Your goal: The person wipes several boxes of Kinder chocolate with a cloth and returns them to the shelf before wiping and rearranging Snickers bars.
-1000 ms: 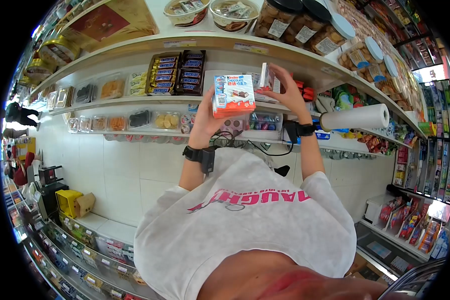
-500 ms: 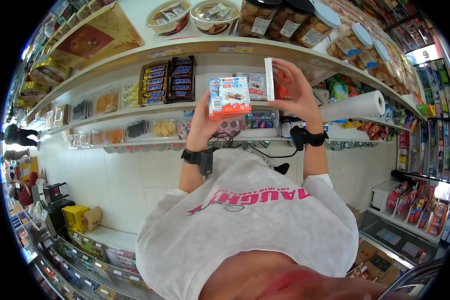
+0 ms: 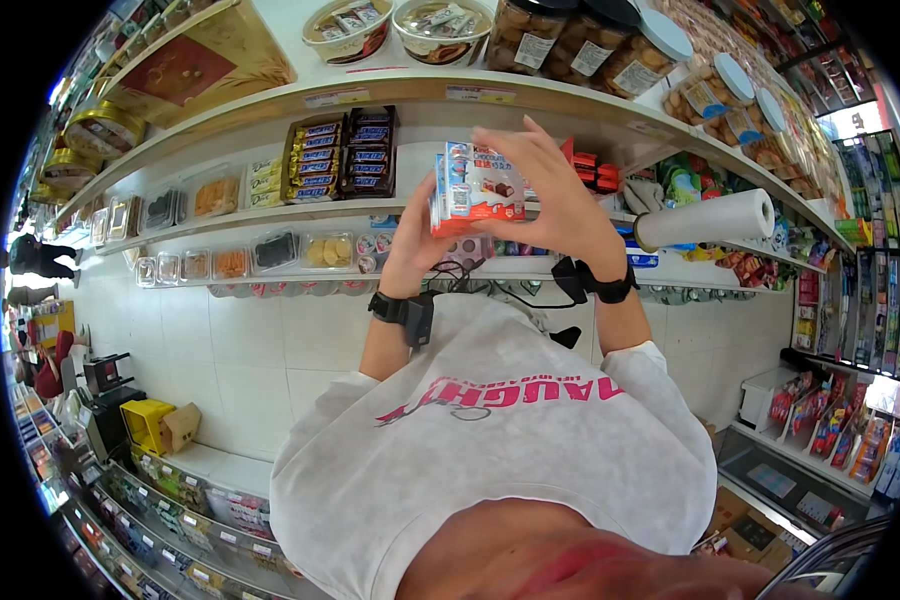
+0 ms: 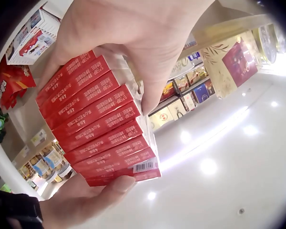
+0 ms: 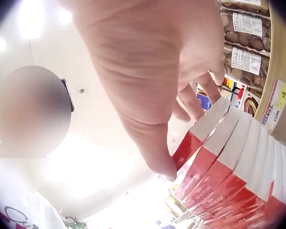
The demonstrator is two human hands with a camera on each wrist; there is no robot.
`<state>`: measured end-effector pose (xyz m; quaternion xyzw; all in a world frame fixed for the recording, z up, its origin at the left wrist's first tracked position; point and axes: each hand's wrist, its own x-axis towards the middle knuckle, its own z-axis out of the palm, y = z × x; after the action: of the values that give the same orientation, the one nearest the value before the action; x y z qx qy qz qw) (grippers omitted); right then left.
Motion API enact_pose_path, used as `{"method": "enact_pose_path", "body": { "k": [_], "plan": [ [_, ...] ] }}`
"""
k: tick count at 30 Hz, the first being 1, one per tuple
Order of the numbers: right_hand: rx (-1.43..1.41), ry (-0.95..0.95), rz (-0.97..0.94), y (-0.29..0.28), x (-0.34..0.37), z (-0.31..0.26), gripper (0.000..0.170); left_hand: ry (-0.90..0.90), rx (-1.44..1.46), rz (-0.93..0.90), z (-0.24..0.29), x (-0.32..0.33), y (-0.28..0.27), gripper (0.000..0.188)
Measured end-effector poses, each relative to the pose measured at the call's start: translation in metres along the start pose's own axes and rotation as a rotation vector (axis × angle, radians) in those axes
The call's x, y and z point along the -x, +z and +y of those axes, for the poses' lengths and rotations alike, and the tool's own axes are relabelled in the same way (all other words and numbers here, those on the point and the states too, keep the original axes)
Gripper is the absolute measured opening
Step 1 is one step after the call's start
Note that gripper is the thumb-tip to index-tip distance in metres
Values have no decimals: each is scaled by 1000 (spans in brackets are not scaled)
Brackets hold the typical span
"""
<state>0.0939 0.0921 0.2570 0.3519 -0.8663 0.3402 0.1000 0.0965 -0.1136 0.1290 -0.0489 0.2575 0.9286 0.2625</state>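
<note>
Chocolate boxes (image 3: 483, 200): a stack of red-and-white Kinder packs, held up just above the centre of the head view, in front of the shelves.
Left hand (image 3: 408, 248): at the stack's left side; the left wrist view shows fingers along one flank and thumb along the other, gripping several boxes together.
Right hand (image 3: 572, 208): at the stack's right side, fingers arched and thumb opposite, pinching the box at the near end.
Snickers bars (image 3: 315, 160): in open cartons on the shelf, upper left of centre.
White roll (image 3: 710, 220): right of centre, beyond the right wrist.
Cookie jars (image 3: 530, 42): top of the frame, on the upper shelf (image 3: 410, 94).
</note>
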Motion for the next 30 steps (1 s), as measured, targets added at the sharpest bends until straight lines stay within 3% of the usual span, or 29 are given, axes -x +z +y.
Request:
{"method": "enact_pose_path", "body": {
  "k": [6, 9, 13, 16, 19, 22, 25, 28, 30],
  "plan": [
    [27, -21, -13, 8, -5, -3, 86, 24, 51, 10, -3, -2, -3, 50],
    [-78, -12, 72, 3, -5, -4, 75, 0, 68, -24, -2, -2, -10, 51],
    [-514, 349, 182, 12, 11, 59, 52, 7, 131, -3, -1, 3, -10, 52],
    [-498, 626, 17, 48, 29, 139, 60, 5, 142, -30, -1, 0, -19, 52],
    [36, 352, 61, 111, 62, 206, 71, 21, 176, -51, 0, -1, -20, 51],
    [264, 265, 53, 142, 72, 234, 83, 18, 193, -14, 1, 0, -23, 50],
    [337, 336, -12, 156, 79, 251, 89, 23, 203, -16, 2, 1, -24, 49],
    [134, 443, -72, 150, 78, 258, 91, 21, 215, -17, 2, 3, -27, 49],
    [176, 423, -50, 145, 78, 250, 92, 37, 199, -3, 3, 7, -24, 49]
  ]
}}
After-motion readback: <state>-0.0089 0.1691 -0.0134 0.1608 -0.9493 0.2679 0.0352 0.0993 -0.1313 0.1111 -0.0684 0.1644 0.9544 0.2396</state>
